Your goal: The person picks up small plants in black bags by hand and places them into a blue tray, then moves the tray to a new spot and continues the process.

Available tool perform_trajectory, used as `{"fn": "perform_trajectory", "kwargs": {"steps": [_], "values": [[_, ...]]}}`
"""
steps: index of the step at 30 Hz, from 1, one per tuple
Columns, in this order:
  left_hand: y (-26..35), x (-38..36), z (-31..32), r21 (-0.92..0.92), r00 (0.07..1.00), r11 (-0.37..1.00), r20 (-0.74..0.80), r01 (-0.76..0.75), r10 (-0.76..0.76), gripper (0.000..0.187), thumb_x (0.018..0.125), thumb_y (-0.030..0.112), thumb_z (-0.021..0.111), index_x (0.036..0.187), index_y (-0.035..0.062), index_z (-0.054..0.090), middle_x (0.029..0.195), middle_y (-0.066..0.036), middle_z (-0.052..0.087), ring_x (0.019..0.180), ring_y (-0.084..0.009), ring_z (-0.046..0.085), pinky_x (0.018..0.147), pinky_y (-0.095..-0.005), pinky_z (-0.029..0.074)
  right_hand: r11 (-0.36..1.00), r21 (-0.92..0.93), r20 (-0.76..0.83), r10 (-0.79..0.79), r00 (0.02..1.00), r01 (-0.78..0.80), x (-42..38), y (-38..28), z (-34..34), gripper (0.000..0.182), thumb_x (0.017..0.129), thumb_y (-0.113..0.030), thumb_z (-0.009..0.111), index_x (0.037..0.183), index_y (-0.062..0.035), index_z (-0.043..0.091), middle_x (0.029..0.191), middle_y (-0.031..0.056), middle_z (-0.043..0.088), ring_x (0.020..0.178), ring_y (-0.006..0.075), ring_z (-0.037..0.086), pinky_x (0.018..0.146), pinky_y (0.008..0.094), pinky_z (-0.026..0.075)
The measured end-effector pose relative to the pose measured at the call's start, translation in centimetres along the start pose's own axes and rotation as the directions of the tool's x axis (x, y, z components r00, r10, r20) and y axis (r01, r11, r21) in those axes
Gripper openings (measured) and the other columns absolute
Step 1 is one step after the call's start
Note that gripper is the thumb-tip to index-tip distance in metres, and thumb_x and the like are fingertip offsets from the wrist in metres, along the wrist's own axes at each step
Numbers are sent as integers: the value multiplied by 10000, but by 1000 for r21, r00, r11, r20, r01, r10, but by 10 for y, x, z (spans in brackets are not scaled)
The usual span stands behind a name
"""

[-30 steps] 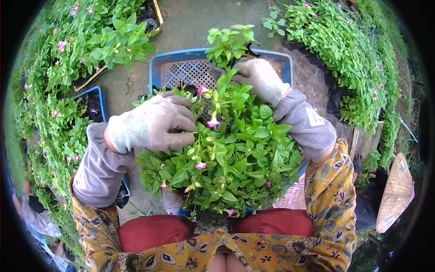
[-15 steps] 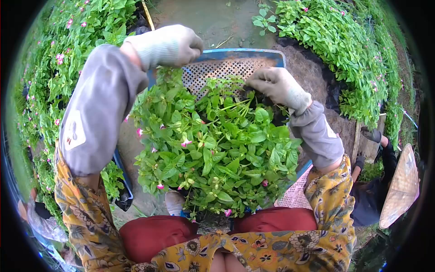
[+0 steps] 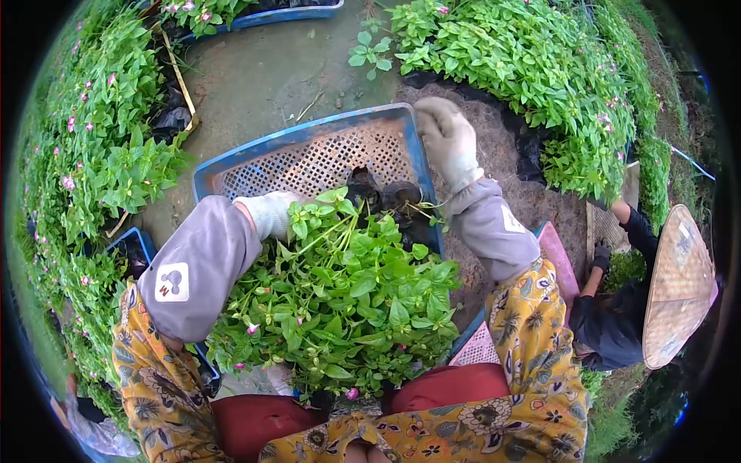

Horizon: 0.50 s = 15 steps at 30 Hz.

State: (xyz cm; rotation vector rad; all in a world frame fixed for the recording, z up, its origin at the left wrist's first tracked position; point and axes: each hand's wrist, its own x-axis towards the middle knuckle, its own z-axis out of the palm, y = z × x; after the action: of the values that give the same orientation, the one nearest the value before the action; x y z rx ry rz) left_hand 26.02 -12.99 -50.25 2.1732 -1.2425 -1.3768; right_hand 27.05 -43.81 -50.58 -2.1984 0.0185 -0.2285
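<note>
A blue-rimmed plastic crate (image 3: 301, 131) with a lattice wall lies before me, tilted in view. Leafy potted plants (image 3: 347, 293) with a few pink flowers fill its near part. Two black nursery pots (image 3: 401, 196) show at the far right of the foliage, with stems leaning toward me. My left hand (image 3: 272, 213), in a pale glove, reaches into the leaves at the left; its fingers are hidden. At the far right corner is my gloved right hand (image 3: 449, 139), fingers curled, beside the rim. What it holds, if anything, I cannot make out.
Flowering plants in black pots stand in beds at left (image 3: 116, 166) and right (image 3: 502, 65). A pink crate (image 3: 557, 258) lies to the right. Beyond it, a co-worker in a conical hat (image 3: 679, 285) bends over plants. Another person shows at lower left.
My left hand has come down from the far rim into the leaves. My right hand has left the stems for the crate's corner. The crate appears turned, and the black pots now show.
</note>
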Motion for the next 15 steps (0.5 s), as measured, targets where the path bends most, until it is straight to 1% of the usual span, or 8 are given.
{"fn": "perform_trajectory", "kwargs": {"steps": [1, 2, 4, 7, 10, 11, 14, 15], "values": [[10, 0, -7, 22, 999, 999, 31, 42, -42, 412, 849, 349, 625, 1200, 137, 595, 1073, -137, 666, 956, -316, 635, 832, -371, 505, 973, -228, -159, -81, 984, 43, 14, 13, -10, 199, 866, -172, 620, 1057, -137, 662, 1114, 109, 624, 925, 302, 647, 820, 387, 520], [16, 0, -11, 45, 994, 995, 61, 84, -87, 408, 849, 348, 623, 1197, 137, 598, 1073, -133, 667, 961, -316, 634, 831, -369, 505, 893, -447, -290, -194, 937, 46, 28, 27, -18, 225, 871, -222, 612, 1090, -177, 642, 1123, 90, 619, 913, 290, 657, 825, 404, 523], [12, 3, -6, -30, 996, 996, 12, 89, -89, 401, 848, 343, 629, 1184, 126, 605, 1063, -132, 669, 960, -303, 639, 830, -362, 505, 759, -610, -360, -8, 933, -229, 53, 54, -23, 266, 848, -215, 617, 1112, -192, 620, 1156, 88, 590, 922, 327, 652, 810, 434, 526], [15, 1, -8, -66, 992, 990, 15, 125, -124, 396, 848, 335, 634, 1178, 118, 607, 1059, -134, 669, 962, -296, 640, 830, -358, 505, 688, -665, -247, 165, 955, -291, 69, 79, -16, 316, 840, -280, 641, 1144, -194, 627, 1109, 139, 625, 983, 360, 620, 835, 431, 509], [16, -2, -8, -105, 993, 987, 4, 121, -121, 389, 844, 320, 640, 1170, 110, 608, 1054, -138, 668, 957, -297, 640, 827, -357, 506, 634, -755, -89, 156, 984, -169, 79, 106, -20, 299, 831, -314, 655, 1080, -149, 651, 1029, 170, 650, 938, 380, 623, 804, 450, 506], [16, -2, -7, -112, 992, 986, 0, 122, -122, 386, 841, 311, 642, 1166, 107, 608, 1051, -139, 668, 953, -302, 640, 825, -360, 507, 693, -635, -200, 278, 940, -340, 81, 112, -18, 282, 818, -334, 672, 993, -113, 674, 927, 193, 664, 882, 400, 623, 775, 463, 501], [-10, 5, 15, -36, 996, 997, -58, 66, -68, 372, 827, 280, 646, 1151, 101, 609, 1042, -142, 664, 935, -315, 639, 817, -374, 511, 701, -678, -164, 148, 975, -221, 76, 111, -28, 285, 819, -333, 677, 936, -74, 679, 878, 190, 670, 860, 402, 624, 761, 460, 497], [-15, 5, 20, 2, 996, 999, -81, 40, -39, 367, 822, 269, 647, 1145, 100, 609, 1039, -143, 663, 928, -320, 639, 814, -378, 513, 787, -586, -208, 84, 975, -193, 68, 103, -32, 286, 817, -335, 680, 946, -80, 680, 875, 187, 672, 866, 397, 627, 756, 458, 498]]}}
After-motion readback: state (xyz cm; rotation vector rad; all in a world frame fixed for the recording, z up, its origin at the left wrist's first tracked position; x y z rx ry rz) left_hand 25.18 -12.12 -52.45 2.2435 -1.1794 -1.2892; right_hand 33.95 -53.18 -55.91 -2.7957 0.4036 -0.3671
